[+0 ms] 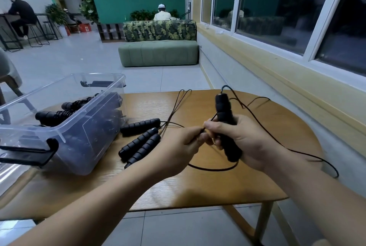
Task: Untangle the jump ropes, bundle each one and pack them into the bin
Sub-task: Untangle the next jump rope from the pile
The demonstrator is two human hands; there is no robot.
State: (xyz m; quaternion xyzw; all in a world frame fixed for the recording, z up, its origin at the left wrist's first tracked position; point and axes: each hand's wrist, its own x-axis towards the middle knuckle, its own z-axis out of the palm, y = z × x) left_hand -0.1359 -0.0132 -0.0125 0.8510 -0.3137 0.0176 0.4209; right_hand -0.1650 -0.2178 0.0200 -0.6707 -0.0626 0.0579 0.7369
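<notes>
My right hand (243, 142) grips a black foam jump-rope handle (224, 111) upright above the wooden table (198, 186). My left hand (182, 144) pinches the thin black cord (281, 144) right beside that handle. The cord loops under my hands and trails off over the table's right edge. Three more black ribbed handles (141, 142) lie on the table to the left of my hands, their cords running toward the far edge. The clear plastic bin (59, 132) stands at the table's left with bundled ropes (53, 115) inside.
The bin has black clip latches at its near and far ends. A wall with windows runs along the right of the table. Beyond the table are a tiled floor and a green sofa (158, 53). People sit far off at the back.
</notes>
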